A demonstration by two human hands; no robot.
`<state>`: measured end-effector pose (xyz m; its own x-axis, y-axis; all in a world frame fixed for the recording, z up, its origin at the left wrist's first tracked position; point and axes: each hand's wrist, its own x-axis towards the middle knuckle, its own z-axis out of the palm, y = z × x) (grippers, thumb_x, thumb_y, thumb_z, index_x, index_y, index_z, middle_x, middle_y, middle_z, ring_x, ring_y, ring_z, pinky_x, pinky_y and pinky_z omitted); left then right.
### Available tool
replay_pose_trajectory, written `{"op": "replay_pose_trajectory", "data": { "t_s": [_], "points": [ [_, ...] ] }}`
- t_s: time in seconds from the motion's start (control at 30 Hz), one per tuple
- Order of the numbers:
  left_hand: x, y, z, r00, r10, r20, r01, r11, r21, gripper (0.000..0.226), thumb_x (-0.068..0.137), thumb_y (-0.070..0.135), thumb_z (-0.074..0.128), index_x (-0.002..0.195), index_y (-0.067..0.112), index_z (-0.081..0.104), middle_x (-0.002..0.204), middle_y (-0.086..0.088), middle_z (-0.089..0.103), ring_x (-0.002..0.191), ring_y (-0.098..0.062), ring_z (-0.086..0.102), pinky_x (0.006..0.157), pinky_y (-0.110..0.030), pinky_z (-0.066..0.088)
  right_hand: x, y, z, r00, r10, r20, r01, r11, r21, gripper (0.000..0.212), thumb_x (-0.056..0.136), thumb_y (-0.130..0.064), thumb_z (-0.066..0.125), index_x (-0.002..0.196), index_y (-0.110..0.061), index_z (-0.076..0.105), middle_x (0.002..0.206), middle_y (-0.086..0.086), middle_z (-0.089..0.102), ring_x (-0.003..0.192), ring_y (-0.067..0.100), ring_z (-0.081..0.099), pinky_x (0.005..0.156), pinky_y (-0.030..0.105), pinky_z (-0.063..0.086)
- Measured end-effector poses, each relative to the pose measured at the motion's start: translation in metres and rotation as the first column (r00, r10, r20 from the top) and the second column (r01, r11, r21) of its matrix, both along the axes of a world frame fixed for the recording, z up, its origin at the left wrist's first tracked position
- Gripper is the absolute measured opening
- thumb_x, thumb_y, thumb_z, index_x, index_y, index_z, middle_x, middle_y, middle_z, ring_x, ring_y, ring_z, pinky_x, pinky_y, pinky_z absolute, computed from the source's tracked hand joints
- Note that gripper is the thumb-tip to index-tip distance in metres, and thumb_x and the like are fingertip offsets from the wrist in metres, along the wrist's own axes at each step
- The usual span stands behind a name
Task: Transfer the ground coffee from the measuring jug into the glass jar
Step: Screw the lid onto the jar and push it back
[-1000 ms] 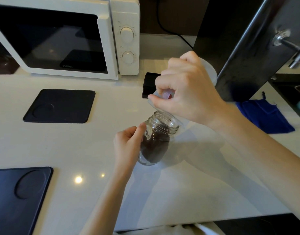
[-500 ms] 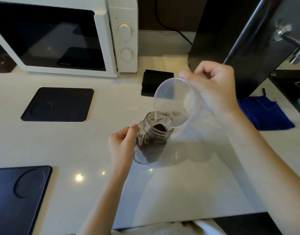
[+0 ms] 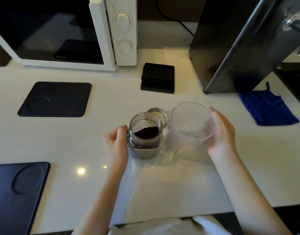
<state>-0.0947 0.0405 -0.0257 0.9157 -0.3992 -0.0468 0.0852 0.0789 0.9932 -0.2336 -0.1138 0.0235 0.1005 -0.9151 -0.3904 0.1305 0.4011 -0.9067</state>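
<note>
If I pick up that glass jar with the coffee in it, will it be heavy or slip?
The glass jar would probably feel fairly heavy for its size: thick glass, and ground coffee fills much of it. The smooth walls could be slippery, so a firm grip like the left hand has on its side seems wise. With no lid on, tipping would likely spill coffee.

Jar lid (image 3: 157, 114) partly hidden behind glass jar (image 3: 146, 134). Measuring jug (image 3: 191, 126) motion-blurred; residue inside indiscernible. Microwave (image 3: 64, 33) cropped at top and left edges.
</note>
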Motion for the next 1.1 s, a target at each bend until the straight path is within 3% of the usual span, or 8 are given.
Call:
{"op": "replay_pose_trajectory", "data": {
  "t_s": [0.1,0.27,0.47,0.6,0.77,0.93,1.0,1.1],
  "points": [
    [0.002,-0.001,-0.001,1.0,-0.013,0.009,0.013,1.0,-0.01,0.039,0.07,0.01,0.041,0.04,0.028,0.024,0.039,0.013,0.018,0.044,-0.005,0.014,0.043,-0.023,0.011,-0.003,0.002,-0.008,0.997,-0.05,0.061,0.049,0.998,0.028,0.019,0.08,-0.019,0.07,0.065,-0.019,0.057,0.063,-0.004,0.05,0.058,0.011,0.05,0.047,0.015,0.044],
    [0.003,-0.002,-0.003,1.0,-0.027,0.003,0.027,1.0,-0.014,0.042,0.07,0.01,0.04,0.036,0.028,0.025,0.037,0.015,0.019,0.043,-0.002,0.014,0.042,-0.022,0.01,-0.007,0.006,-0.021,0.996,-0.033,0.082,0.031,0.999,0.02,0.026,0.079,-0.02,0.071,0.06,-0.014,0.055,0.069,0.0,0.047,0.069,0.016,0.046,0.066,0.027,0.04],
    [0.001,-0.003,-0.003,1.0,-0.006,0.015,0.007,1.0,-0.029,0.041,0.07,0.01,0.039,0.035,0.027,0.027,0.036,0.015,0.021,0.041,-0.001,0.016,0.04,-0.017,0.013,-0.01,0.007,-0.029,0.995,0.02,-0.094,-0.036,0.984,-0.173,0.032,0.084,-0.026,0.064,0.063,-0.007,0.049,0.069,0.009,0.034,0.067,0.019,0.034,0.062,0.028,0.03],
    [-0.002,-0.004,-0.001,0.999,0.035,0.02,-0.034,0.998,-0.045,0.033,0.073,0.012,0.04,0.043,0.023,0.03,0.037,0.016,0.024,0.041,-0.001,0.02,0.039,-0.014,0.018,-0.023,-0.001,-0.029,0.971,0.147,-0.191,-0.217,0.877,-0.429,0.036,0.085,-0.023,0.063,0.059,-0.006,0.045,0.054,-0.005,0.043,0.058,0.008,0.04,0.056,0.018,0.033],
    [-0.003,0.003,-0.001,0.993,-0.003,0.121,-0.002,0.999,0.036,0.028,0.085,0.023,0.036,0.06,0.009,0.04,0.048,0.016,0.04,0.05,0.0,0.034,0.049,-0.013,0.028,-0.033,-0.025,-0.013,0.905,0.226,-0.359,-0.399,0.741,-0.54,0.019,0.085,-0.022,0.056,0.07,-0.011,0.055,0.069,0.0,0.058,0.068,0.009,0.052,0.068,0.025,0.042],
    [-0.004,0.028,-0.01,0.967,-0.079,0.243,0.038,0.985,0.167,0.044,0.085,0.043,0.026,0.09,0.013,0.058,0.084,0.003,0.057,0.076,0.006,0.05,0.072,-0.01,0.038,-0.014,-0.054,0.026,0.692,0.407,-0.596,-0.712,0.521,-0.471,0.017,0.088,-0.014,0.057,0.071,-0.011,0.061,0.066,0.001,0.06,0.067,0.006,0.055,0.071,0.027,0.045],
    [-0.006,0.042,-0.017,0.944,-0.137,0.3,0.044,0.954,0.296,0.039,0.083,0.046,0.027,0.097,0.026,0.056,0.095,0.003,0.06,0.089,0.005,0.052,0.079,-0.01,0.037,0.004,-0.06,0.041,0.543,0.46,-0.703,-0.835,0.385,-0.393,0.018,0.087,-0.019,0.059,0.069,-0.015,0.062,0.067,0.002,0.062,0.069,0.013,0.058,0.073,0.031,0.046],
    [-0.01,0.058,-0.026,0.89,-0.252,0.381,0.017,0.851,0.525,0.059,0.079,0.05,0.033,0.119,0.012,0.053,0.119,-0.002,0.054,0.111,-0.013,0.049,0.092,-0.025,0.034,0.036,-0.06,0.052,0.297,0.467,-0.833,-0.954,0.182,-0.239,0.017,0.086,-0.027,0.06,0.075,-0.015,0.063,0.073,0.004,0.066,0.073,0.018,0.061,0.072,0.031,0.047]
  ]
}}
